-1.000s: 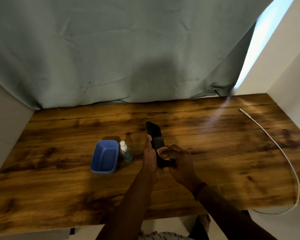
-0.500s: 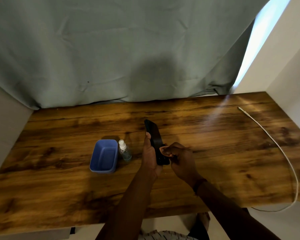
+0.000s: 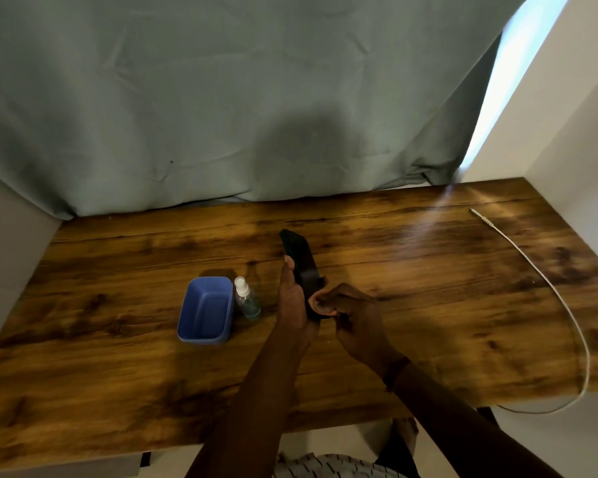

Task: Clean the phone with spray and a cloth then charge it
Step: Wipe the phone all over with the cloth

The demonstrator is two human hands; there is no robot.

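Shadow swallows the lower end of the phone (image 3: pixel 299 258), which is raised on edge above the middle of the wooden table (image 3: pixel 118 339). One left hand (image 3: pixel 292 301) grips it from behind, thumb lying up its side. One right hand (image 3: pixel 354 317) has its fingers curled tight on a dark scrap (image 3: pixel 321 281) pressed to the phone (cloth or not, too dim to tell). One spray bottle (image 3: pixel 246 300) stands just beside one blue tub (image 3: pixel 206 308), left of the hands. One white cable (image 3: pixel 546 284) lies well apart at the right and loops off the table's near edge.
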